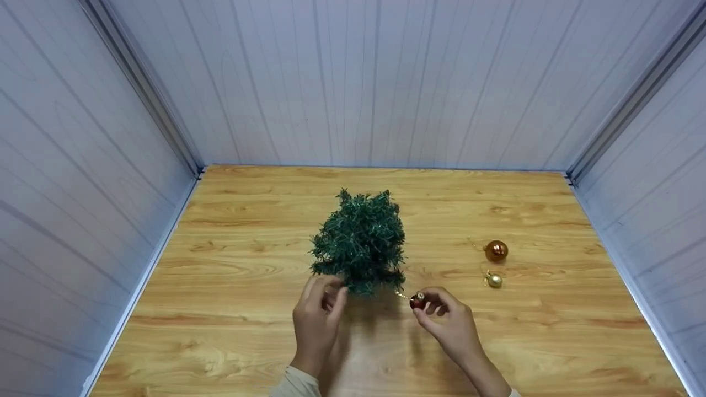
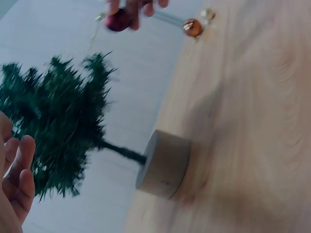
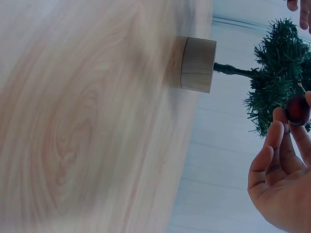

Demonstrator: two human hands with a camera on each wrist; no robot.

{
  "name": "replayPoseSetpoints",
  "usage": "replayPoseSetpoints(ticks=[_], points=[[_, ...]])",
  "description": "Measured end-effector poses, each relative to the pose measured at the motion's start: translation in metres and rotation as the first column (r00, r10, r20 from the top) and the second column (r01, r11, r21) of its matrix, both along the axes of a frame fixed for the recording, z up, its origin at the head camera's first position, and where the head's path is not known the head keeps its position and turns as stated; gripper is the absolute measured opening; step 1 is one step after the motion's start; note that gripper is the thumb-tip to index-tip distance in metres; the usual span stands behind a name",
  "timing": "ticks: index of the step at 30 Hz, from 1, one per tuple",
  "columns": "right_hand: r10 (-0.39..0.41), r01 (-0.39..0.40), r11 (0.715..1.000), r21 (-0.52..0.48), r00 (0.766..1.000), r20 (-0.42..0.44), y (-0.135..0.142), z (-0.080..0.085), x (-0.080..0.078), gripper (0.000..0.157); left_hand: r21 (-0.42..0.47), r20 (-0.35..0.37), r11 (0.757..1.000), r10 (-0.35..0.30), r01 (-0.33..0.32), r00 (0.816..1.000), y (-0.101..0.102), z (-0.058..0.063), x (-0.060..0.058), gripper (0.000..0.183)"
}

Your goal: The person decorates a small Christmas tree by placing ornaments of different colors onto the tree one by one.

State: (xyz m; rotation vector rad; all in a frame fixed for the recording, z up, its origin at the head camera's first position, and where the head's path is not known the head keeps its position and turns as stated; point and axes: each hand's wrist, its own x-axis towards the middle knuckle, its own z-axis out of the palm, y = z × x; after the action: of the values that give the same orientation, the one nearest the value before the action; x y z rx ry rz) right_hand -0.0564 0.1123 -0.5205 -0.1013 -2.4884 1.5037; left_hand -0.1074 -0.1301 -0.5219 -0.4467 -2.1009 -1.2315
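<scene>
A small green artificial Christmas tree (image 1: 361, 237) stands mid-table on a round wooden base (image 3: 198, 65), which the head view does not show. My right hand (image 1: 449, 325) pinches a dark red ball ornament (image 1: 417, 301) between thumb and fingers, just right of the lower branches. From this ball a thin gold cord (image 1: 401, 294) stretches toward the tree; whether it touches a branch I cannot tell. At the tree's lower left is my left hand (image 1: 317, 317), fingers loosely bent beside the branches, with nothing visible in it.
To the right on the wood-grain table (image 1: 231, 309) lie a copper-brown ball ornament (image 1: 496, 251) and a smaller gold one (image 1: 495, 280), each with a thin loop. White panelled walls (image 1: 353, 82) enclose the back and both sides.
</scene>
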Motion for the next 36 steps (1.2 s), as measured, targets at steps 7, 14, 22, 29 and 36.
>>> replayPoseSetpoints(ticks=[7, 14, 22, 29, 36], points=[[0.003, -0.003, 1.000, -0.008, 1.000, -0.016, 0.000, 0.000, 0.000, 0.025, -0.146, -0.042, 0.989, -0.023, 0.016, 0.999, 0.020, -0.003, 0.008, 0.029], [0.010, -0.010, 1.000, -0.004, 0.999, -0.046, -0.001, 0.001, 0.000, 0.025, -0.207, -0.025, 0.978, 0.006, -0.011, 1.000, 0.032, -0.009, 0.010, 0.034], [-0.017, 0.017, 1.000, -0.006, 1.000, -0.014, -0.005, 0.001, 0.000, 0.026, -0.182, -0.005, 0.983, 0.019, -0.020, 1.000, 0.035, -0.010, 0.008, 0.026], [-0.015, 0.015, 1.000, -0.016, 1.000, -0.003, -0.005, 0.003, 0.000, 0.026, -0.187, -0.006, 0.982, 0.035, -0.035, 0.999, 0.031, -0.010, 0.008, 0.022], [0.012, -0.014, 0.999, -0.035, 0.999, -0.052, -0.003, 0.005, 0.001, 0.023, -0.162, -0.004, 0.986, 0.044, -0.044, 0.999, 0.024, -0.009, 0.005, 0.020]])
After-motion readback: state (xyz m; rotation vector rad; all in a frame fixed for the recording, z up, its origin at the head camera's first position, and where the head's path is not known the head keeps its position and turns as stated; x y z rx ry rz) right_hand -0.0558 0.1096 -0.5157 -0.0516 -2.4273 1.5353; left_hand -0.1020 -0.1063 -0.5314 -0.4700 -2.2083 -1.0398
